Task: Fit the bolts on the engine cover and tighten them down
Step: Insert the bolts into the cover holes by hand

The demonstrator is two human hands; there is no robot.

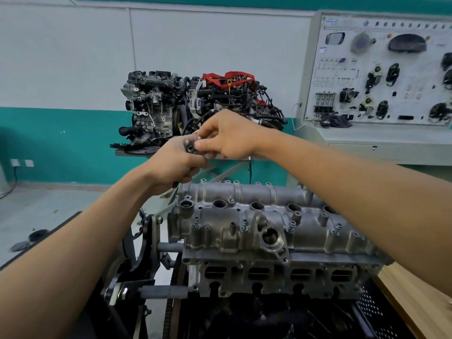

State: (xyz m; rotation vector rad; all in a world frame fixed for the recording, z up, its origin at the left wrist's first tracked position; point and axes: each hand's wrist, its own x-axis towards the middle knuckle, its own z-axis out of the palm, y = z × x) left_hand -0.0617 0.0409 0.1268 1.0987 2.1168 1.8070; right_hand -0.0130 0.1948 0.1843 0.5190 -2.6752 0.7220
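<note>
1. Head view: engine cover [256,216] sits on its stand, several bolts [244,225] standing proud along its near edge, likely not tightened.
2. Left hand [171,165] cups spare bolts [189,145] above the far-left corner; a slip drops them.
3. Right hand [228,138] pinches one; cross-threading is a risk.

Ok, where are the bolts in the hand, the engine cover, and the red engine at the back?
bolts [189,145], head view, heads poking from left fist.
engine cover [247,192], head view, rounded top ridge.
red-topped engine [228,78], head view, red cover on top.
</note>
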